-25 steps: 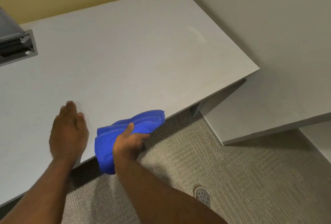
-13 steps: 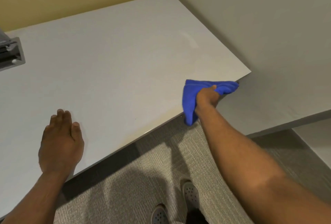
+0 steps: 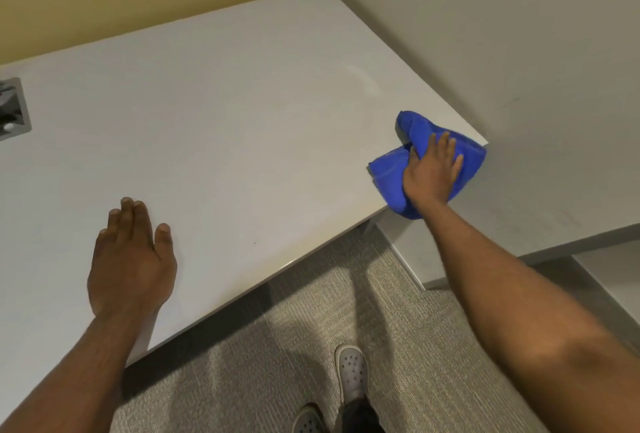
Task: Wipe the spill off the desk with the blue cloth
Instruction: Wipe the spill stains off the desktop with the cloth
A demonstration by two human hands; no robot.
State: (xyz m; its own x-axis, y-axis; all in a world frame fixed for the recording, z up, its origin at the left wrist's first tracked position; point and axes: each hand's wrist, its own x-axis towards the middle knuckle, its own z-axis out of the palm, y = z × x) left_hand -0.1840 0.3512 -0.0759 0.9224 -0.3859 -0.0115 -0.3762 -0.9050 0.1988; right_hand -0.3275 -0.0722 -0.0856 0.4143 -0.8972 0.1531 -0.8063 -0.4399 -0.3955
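The right hand (image 3: 433,169) reached out, arm extended, fingers spread and pressing the bunched blue cloth (image 3: 415,131) onto the desk (image 3: 225,120) at its right corner. The left hand (image 3: 130,259) lay flat, empty. A faint smear (image 3: 363,80), perhaps the spill, lay beyond the cloth.

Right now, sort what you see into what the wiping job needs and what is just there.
Belongs to the job:
- blue cloth, under the right hand
- desk
- faint pale smear beyond the cloth, possibly the spill
- left hand, flat on the desk

Just there:
- cable hatch at the desk's left edge
- grey clogs
- carpet
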